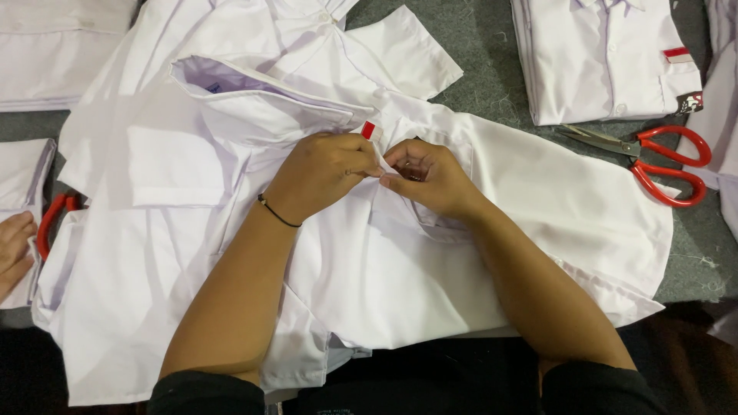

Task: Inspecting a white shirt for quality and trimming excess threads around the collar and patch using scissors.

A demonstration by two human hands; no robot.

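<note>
White shirt point(492, 230), rumpled, red-white tag point(371, 131); both hands' fingers point(361, 154) pinching its fabric, perhaps the pocket edge

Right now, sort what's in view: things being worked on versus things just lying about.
In hand:
left hand and right hand, both pinching the white shirt
small red and white tag by the fingers

Lying about:
red-handled scissors
folded shirt
another person's hand
grey table cover
</note>
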